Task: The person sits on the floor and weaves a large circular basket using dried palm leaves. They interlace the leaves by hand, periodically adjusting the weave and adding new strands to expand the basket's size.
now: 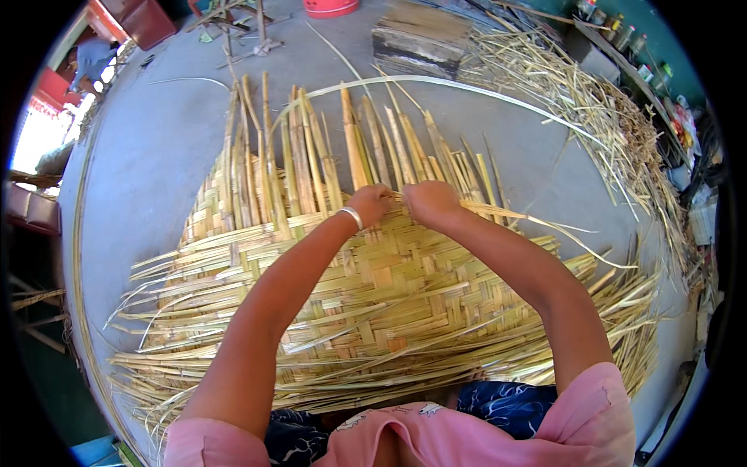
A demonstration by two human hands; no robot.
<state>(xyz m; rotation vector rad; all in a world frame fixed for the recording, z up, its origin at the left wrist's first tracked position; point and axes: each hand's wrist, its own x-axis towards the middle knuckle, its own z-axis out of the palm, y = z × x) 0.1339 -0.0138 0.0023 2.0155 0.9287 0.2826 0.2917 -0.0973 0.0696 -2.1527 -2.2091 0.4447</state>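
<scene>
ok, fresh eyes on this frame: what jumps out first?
The big woven mat filling the middle, with upright strips fanning out at its far side. Next, the left hand and right hand, close together where those strips begin. Then the loose straw heaped at upper right and the red tub at the top edge.

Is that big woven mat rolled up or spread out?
Spread out: the woven mat lies open across the grey floor, its crisscross weave showing and strips sticking out past its edges.
</scene>
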